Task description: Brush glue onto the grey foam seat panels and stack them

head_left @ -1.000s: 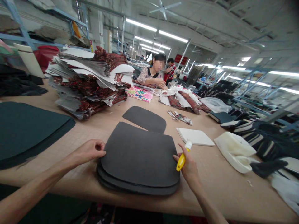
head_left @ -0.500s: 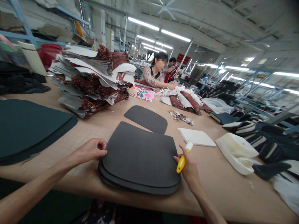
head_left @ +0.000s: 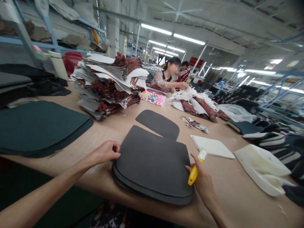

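Observation:
A stack of dark grey foam-like panels [head_left: 154, 163] lies at the table's near edge, the top one slightly offset from those below. At its left edge, my left hand [head_left: 108, 153] has thumb and fingers pinched on the top panel. On the opposite side, my right hand [head_left: 203, 177] is closed around a yellow-handled brush [head_left: 193, 175], its pale head pointing up and away. Fingertips of that hand also touch the panel's right edge. Just beyond the stack, a smaller dark grey panel [head_left: 158, 124] lies flat.
Dark green panels [head_left: 42, 126] are stacked at left. Behind them rises a tall pile of patterned fabric pieces [head_left: 106, 85]. White panels [head_left: 211, 146] and a cream bowl-like container [head_left: 261, 167] sit to the right. Across the table, a co-worker [head_left: 167, 77] handles white material.
The camera has turned left, so the scene sits further right. Both my hands stay at the stack's edges. The co-worker's hand has risen slightly.

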